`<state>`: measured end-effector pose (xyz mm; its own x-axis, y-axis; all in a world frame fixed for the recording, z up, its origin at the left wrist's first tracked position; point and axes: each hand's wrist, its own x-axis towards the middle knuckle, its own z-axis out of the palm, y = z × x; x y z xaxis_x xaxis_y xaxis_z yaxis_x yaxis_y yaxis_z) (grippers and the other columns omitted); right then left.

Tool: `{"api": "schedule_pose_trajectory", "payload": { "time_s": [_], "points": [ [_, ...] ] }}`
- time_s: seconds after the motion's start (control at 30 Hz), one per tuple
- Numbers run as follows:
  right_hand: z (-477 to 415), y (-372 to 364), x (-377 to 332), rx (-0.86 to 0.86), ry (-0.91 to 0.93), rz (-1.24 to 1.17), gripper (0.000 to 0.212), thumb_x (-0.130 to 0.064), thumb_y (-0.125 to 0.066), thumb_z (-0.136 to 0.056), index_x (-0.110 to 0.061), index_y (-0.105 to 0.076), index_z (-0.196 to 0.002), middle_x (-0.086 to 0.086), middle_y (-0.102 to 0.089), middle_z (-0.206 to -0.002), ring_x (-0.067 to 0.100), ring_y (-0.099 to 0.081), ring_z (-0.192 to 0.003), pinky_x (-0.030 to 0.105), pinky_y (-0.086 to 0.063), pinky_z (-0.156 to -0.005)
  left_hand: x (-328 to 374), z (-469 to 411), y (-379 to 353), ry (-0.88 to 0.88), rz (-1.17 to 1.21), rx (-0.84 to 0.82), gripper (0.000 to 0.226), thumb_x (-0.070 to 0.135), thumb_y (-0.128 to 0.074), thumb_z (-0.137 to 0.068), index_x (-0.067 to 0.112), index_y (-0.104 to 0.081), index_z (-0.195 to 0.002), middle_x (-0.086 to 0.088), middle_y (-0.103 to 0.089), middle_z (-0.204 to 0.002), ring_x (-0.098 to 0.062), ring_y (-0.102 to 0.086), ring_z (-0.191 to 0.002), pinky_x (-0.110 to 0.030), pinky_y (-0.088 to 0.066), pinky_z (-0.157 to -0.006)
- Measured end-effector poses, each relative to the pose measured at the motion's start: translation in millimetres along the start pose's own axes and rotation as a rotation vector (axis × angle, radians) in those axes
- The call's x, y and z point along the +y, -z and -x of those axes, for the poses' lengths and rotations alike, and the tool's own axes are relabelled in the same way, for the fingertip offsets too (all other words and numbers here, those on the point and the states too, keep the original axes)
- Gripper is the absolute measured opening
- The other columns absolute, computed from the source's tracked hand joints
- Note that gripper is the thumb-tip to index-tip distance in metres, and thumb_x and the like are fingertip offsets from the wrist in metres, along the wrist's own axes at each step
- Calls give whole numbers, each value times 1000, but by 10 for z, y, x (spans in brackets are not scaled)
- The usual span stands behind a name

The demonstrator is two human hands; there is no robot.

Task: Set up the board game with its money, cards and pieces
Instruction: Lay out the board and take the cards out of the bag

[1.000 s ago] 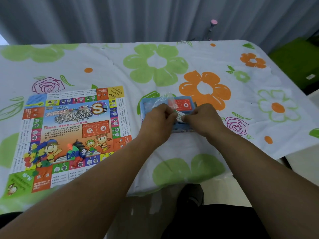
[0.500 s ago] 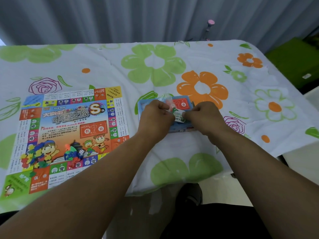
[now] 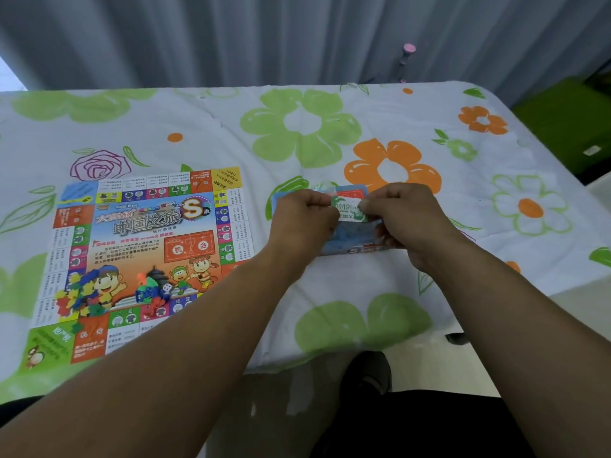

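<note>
The left hand (image 3: pixel 304 223) and the right hand (image 3: pixel 408 223) meet over the middle of the table (image 3: pixel 330 279), which is covered by a white cloth printed with green and orange flowers. Between them they hold a small white-and-green slip of paper play money (image 3: pixel 348 211). Each grip is narrow, with thumb and curled fingers pinching one end: the left hand has the left end and the right hand the right end. Whether it is a single note or a stack cannot be told.

The slip sits over a flat blue cardboard game box (image 3: pixel 347 241), which lies on the cloth beneath both hands. At the box's far edge a red card (image 3: pixel 352 194) shows, with a bit of crumpled clear plastic wrap (image 3: pixel 321 187) just beside it.

Well to the left, the square colourful printed game board (image 3: pixel 148 233) lies open and flat on the table. On its near part rests a heap of small multicoloured plastic pieces (image 3: pixel 77 300). Further right on the board is another small cluster of pieces, with a white die (image 3: pixel 167 287) among them. A grey pleated curtain (image 3: pixel 264 38) hangs behind the table.
</note>
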<state>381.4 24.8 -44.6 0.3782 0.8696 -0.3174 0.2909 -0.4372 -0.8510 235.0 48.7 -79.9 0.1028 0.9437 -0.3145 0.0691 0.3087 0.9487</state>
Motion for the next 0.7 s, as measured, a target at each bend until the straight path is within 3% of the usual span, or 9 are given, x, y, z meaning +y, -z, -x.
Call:
{"api": "schedule_pose_trajectory", "payload": {
  "time_s": [0.13, 0.27, 0.4, 0.5, 0.7],
  "points": [
    [0, -8, -62, -17, 15, -86, 6, -8, -72, -88, -4, -70, -90, 9, -59, -67, 16, -51, -47, 27, -40, -47, 52, 31, 63, 13, 117, -15, 17, -7, -61, -89, 7, -67, -81, -9, -64, -69, -21, -61, -67, -37, -59, -72],
    [23, -153, -163, -87, 31, -157, 8, -5, -72, -89, 0, -69, -94, 6, -59, -64, 13, -50, -46, 23, -42, -42, 106, 62, 258, 23, 180, 16, 22, -9, -60, -89, 8, -65, -76, -2, -66, -60, -24, -66, -67, -39, -61, -73],
    [75, -465, -307, -170, 46, -192, 6, -1, -70, -89, 1, -68, -94, 9, -60, -68, 12, -55, -47, 23, -48, -44, 195, 119, 595, 38, 207, 64, 15, -13, -58, -88, 1, -63, -84, -15, -65, -75, -25, -66, -67, -32, -62, -67],
    [122, -759, -409, -235, 56, -217, 1, 1, -68, -91, 1, -67, -90, 12, -61, -69, 14, -57, -48, 25, -53, -47, 229, 171, 881, 49, 196, 143, 16, -12, -58, -89, 2, -61, -95, -15, -63, -75, -26, -64, -63, -31, -63, -66],
    [211, -1332, -533, -348, 34, -204, 13, 2, -67, -91, 7, -65, -102, 19, -63, -76, 17, -62, -52, 28, -58, -52, 190, 264, 1464, 36, 111, 222, 21, -12, -58, -88, 8, -65, -90, -15, -64, -75, -27, -65, -63, -35, -62, -67]
  ]
}}
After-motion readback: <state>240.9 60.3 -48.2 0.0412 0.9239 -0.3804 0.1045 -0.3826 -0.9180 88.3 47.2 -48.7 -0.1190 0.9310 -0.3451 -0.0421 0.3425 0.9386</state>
